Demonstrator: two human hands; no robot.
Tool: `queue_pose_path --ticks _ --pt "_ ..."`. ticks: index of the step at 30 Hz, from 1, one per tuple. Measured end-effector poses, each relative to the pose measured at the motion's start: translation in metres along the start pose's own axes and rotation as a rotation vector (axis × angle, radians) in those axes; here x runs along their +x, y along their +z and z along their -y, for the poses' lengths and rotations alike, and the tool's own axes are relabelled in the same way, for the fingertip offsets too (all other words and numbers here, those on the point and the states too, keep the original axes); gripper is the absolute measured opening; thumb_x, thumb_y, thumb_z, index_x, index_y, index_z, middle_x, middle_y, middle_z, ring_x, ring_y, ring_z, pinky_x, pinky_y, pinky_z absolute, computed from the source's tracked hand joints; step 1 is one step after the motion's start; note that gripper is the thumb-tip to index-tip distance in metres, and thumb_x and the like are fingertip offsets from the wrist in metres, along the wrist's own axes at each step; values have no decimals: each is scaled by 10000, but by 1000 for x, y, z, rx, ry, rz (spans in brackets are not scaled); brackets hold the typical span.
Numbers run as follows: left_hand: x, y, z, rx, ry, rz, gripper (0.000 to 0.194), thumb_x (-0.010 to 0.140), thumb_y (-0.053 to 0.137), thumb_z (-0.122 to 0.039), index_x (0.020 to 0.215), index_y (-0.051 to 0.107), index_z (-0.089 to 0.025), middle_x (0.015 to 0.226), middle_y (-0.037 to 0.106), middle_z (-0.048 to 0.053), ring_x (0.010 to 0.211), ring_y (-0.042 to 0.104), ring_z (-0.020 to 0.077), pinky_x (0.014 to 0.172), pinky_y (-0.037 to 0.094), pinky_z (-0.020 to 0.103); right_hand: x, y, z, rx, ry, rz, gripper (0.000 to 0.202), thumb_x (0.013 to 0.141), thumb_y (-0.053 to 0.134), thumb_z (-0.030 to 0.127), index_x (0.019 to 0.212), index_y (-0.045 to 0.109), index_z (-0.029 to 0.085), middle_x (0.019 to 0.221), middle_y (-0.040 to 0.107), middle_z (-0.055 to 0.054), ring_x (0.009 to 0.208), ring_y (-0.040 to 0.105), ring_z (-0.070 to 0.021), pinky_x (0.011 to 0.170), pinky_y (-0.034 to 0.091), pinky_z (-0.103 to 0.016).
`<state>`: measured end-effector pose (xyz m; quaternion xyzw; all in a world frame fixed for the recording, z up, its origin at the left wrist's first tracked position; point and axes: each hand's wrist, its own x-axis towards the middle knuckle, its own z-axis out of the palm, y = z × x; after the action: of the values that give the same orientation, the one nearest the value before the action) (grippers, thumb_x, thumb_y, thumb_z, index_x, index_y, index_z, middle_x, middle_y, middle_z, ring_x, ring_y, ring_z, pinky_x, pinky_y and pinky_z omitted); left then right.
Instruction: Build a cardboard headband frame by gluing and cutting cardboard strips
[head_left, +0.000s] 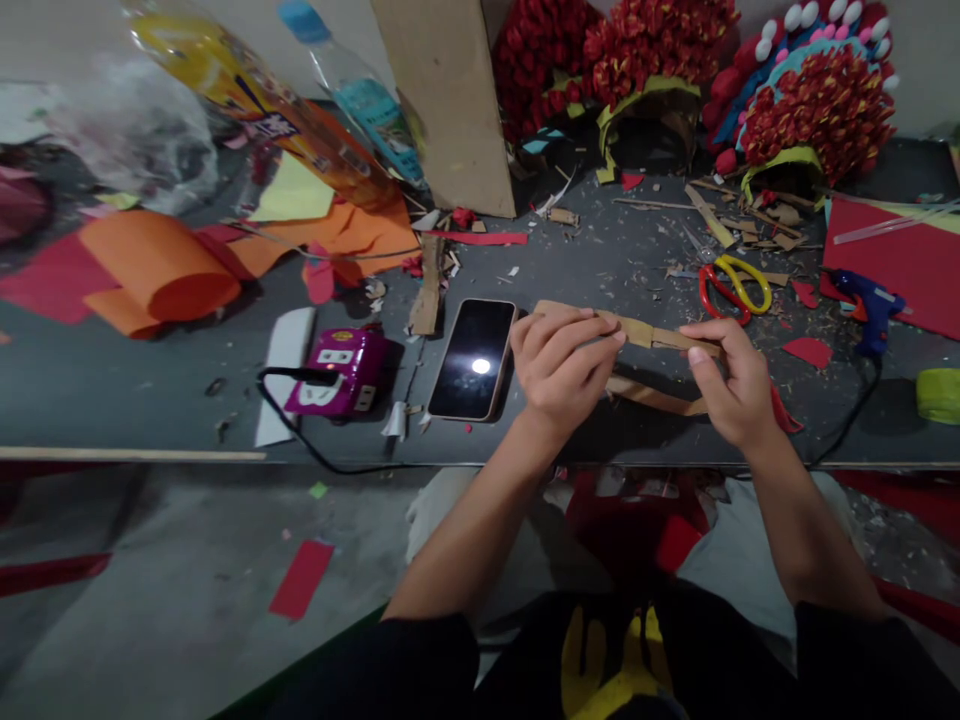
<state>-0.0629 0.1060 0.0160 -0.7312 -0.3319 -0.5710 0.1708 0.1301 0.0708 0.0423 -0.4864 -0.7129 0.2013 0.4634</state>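
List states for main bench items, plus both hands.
Left hand: holding cardboard strip
Right hand: pinching cardboard strip
Phone: face up, dark except glare
Purple outlet block: plug inserted
Scissors: lying flat, opening unclear
Glue gun: lying down
Blue-capped bottle: closed
Orange paper: partly rolled

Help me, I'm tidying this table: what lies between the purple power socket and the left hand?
In the head view, the phone lies between the purple power socket and the left hand, with pale scraps on the phone's socket side.

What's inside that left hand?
A cardboard strip, which shows between it and the right hand. The left hand covers part of the strip, so whatever's hidden there can't be seen.
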Motion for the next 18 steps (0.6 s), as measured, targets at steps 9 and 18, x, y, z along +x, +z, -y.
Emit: queue_pose_path --ticks 9,18 --pt "16 -16 -7 -53 46 30 180 850 670 -52 935 694 -208 852 770 -16 787 681 118 712 517 256 -4 -13 11 54 12 37 186 992 472 313 1099 607 244 914 693 -2 734 645 -117 621 514 -250" --pt "27 -23 -8 -50 26 224 112 886 646 -88 866 700 -184 828 769 -2 706 675 110 671 533 238 2 -26 16 -168 18 202 235 1017 412 314 1083 611 207 905 708 -19 774 666 -128 696 475 -256"
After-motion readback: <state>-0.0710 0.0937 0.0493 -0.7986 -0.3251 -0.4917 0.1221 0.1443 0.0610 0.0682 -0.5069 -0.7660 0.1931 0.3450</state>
